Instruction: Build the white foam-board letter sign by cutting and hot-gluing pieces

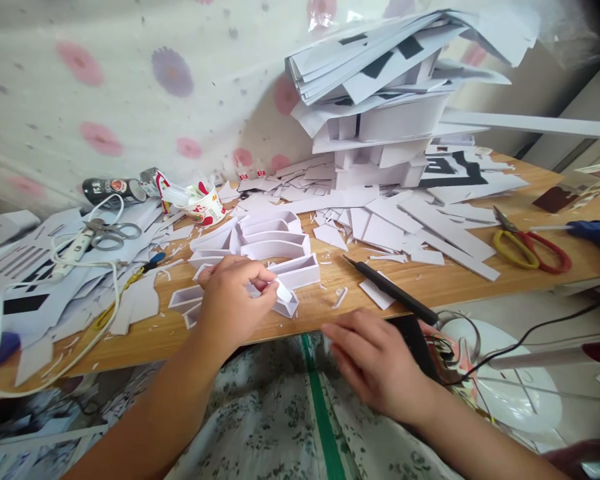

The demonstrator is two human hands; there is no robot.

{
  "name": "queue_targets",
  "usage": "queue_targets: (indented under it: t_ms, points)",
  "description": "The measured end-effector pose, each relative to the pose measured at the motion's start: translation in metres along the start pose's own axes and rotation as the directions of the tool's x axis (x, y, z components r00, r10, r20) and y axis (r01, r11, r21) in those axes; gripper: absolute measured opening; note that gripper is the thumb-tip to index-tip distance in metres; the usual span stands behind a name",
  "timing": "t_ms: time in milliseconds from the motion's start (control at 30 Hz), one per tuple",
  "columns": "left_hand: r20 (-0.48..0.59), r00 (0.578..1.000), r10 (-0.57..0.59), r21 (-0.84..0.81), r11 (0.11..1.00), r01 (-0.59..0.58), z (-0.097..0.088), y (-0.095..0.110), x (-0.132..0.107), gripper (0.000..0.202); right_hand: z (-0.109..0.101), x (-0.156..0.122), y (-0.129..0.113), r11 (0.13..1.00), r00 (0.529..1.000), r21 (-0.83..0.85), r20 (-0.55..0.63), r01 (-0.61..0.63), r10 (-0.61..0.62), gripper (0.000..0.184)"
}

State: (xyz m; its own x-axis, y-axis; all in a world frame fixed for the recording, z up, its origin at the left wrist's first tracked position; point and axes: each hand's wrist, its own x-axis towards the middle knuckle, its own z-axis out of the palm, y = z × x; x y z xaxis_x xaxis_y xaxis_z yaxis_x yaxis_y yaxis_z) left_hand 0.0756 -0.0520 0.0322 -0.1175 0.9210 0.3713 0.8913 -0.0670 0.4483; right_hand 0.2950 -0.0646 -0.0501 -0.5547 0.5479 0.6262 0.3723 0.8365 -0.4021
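My left hand [237,297] pinches a small white foam-board piece [283,292] between thumb and fingertips. That piece is at the near corner of a white character-shaped frame [307,272], built of upright strips with open compartments. Part of the frame is hidden behind the left hand. Over my lap, just off the table's front edge, my right hand [373,357] has its fingers loosely stretched out and holds nothing that I can see. Beyond it a black pen-like tool [395,291] lies on the table, its thin tip pointing to the back left.
White offcuts [375,223] are strewn over the wooden table [330,303]. Behind them rises a tall stack of white built shapes [385,127] topped with sheets. Red-and-yellow scissors [530,247] lie right; grey scissors [111,233], a power strip [75,250], a paper cup [203,205] and a black can [113,191] are left.
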Motion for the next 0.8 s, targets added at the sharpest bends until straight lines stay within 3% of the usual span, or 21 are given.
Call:
queue_targets:
  t_ms: [133, 233, 600, 800]
  points:
    - [0.034, 0.999, -0.033, 0.061, 0.998, 0.031, 0.004, 0.002, 0.001, 0.011, 0.031, -0.001, -0.006, 0.995, 0.997, 0.07, 0.035, 0.066, -0.069, 0.027]
    - [0.046, 0.997, -0.057, 0.077, 0.996, 0.053, 0.008, 0.002, 0.0, 0.009, 0.042, -0.002, -0.005, 0.993, 0.997, 0.102, 0.045, 0.064, -0.069, 0.026]
    - [0.138, 0.988, -0.072, 0.12, 0.991, 0.055, 0.016, 0.004, 0.002, 0.011, 0.044, -0.003, -0.004, 0.984, 0.997, 0.175, 0.063, 0.025, -0.037, 0.025]
    - [0.327, 0.942, -0.077, 0.023, 0.997, 0.074, 0.007, -0.008, 0.013, 0.018, 0.04, -0.001, -0.004, 0.983, 0.999, 0.184, 0.03, 0.023, -0.029, 0.024]
